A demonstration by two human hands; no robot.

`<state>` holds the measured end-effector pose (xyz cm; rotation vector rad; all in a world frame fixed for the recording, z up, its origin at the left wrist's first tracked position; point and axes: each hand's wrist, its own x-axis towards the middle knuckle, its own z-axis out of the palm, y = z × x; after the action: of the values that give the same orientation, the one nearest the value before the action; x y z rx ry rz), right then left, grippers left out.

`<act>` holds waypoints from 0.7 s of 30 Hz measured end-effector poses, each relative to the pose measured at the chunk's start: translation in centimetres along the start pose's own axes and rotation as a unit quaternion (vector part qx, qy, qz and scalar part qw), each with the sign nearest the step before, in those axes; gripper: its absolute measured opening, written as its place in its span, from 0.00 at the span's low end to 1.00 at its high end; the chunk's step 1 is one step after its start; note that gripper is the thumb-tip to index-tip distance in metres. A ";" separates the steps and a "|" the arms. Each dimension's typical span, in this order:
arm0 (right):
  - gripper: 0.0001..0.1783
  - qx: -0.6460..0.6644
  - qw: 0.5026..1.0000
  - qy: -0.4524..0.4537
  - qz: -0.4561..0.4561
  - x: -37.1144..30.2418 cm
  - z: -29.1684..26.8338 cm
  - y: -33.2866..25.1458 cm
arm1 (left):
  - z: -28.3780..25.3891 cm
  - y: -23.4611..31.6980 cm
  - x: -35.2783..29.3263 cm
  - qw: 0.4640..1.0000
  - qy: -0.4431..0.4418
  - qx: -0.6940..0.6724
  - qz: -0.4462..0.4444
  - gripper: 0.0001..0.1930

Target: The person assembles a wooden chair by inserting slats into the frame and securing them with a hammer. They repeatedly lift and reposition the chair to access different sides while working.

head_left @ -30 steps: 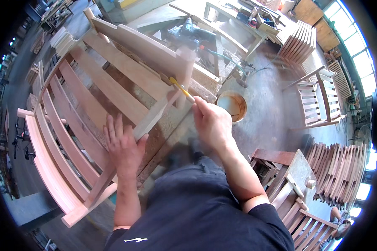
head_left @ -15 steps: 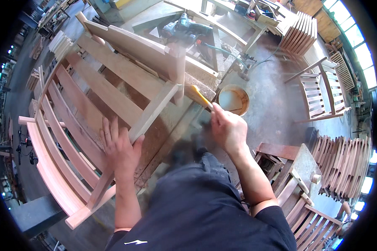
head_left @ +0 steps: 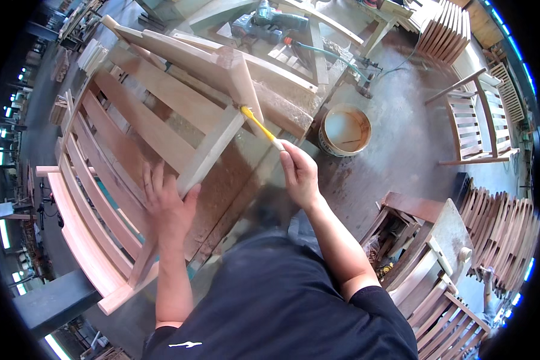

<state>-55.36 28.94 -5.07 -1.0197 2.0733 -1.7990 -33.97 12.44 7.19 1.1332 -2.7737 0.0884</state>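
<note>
A slatted wooden chair frame [head_left: 141, 126] lies tipped in front of me. My left hand [head_left: 169, 195] rests with spread fingers on the lower end of its pale square rail [head_left: 210, 147]. In my right hand [head_left: 300, 174] is a slim yellow-and-white brush [head_left: 260, 125], shaped like a toothbrush, gripped by its pale end. Its yellow head is at the joint where the rail meets an upright wooden leg [head_left: 243, 81]. Whether the bristles touch the wood I cannot tell. To the right of the joint stands a round bucket [head_left: 345, 130] with whitish liquid inside.
Behind the chair, a cordless drill [head_left: 273, 21] and a pale blue hose [head_left: 336, 57] lie among wooden parts. Another slatted chair [head_left: 477, 123] stands at the right. Stacked slatted frames [head_left: 501, 234] and a board-topped wooden piece [head_left: 441, 240] are near my right side.
My right hand has moved left and slightly up, from beside the bucket to the joint, bringing the brush along. My left hand has stayed on the rail. The view has shifted a little.
</note>
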 end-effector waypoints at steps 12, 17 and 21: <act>0.15 0.093 0.987 -0.004 0.128 -1.0 1.0 2.7 | 0.1 0.4 -0.3 0.999 -0.039 0.025 -0.023 0.27; 0.14 0.035 0.991 -0.018 0.125 -2.3 -0.1 2.9 | 0.5 0.3 -0.1 0.999 -0.011 0.045 0.001 0.26; 0.14 0.044 0.998 0.015 0.043 -2.6 -1.2 1.0 | 0.5 0.3 -0.2 0.999 -0.014 0.041 -0.004 0.25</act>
<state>-54.52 31.50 -6.46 -0.8719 2.0024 -1.8555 -34.13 12.76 6.62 1.1718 -2.8141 0.1891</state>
